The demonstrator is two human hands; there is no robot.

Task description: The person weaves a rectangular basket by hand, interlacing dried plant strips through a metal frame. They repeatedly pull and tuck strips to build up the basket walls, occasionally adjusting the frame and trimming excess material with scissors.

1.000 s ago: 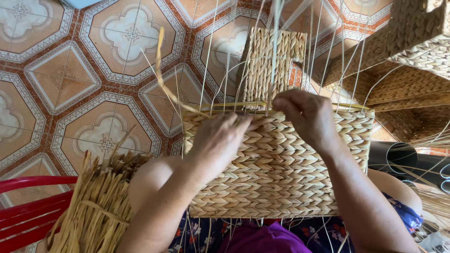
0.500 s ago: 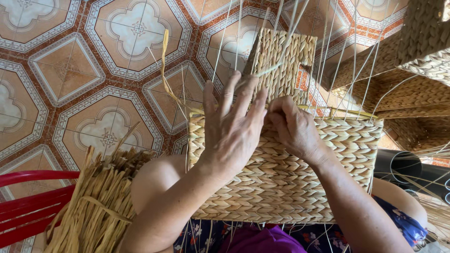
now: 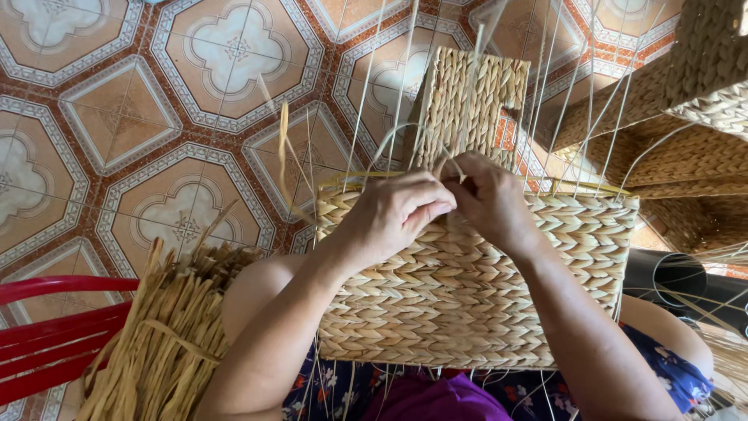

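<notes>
Bundle of dried straw point(image 3: 160, 343) at lower left, woven basket point(image 3: 467, 304) on the lap, left hand point(image 3: 397, 210) curled shut pinching a straw strand point(image 3: 284, 156) at its top edge, right hand point(image 3: 491, 199) fingers closed on thin upright ribs point(image 3: 545, 101), patterned floor tiles point(image 3: 156, 117) beyond

We note the left hand point(image 3: 393, 214), spread flat over the woven basket point(image 3: 467, 304) half a second ago, now curled, fingertips pinching beside the right hand point(image 3: 491, 199) at the rim.
</notes>
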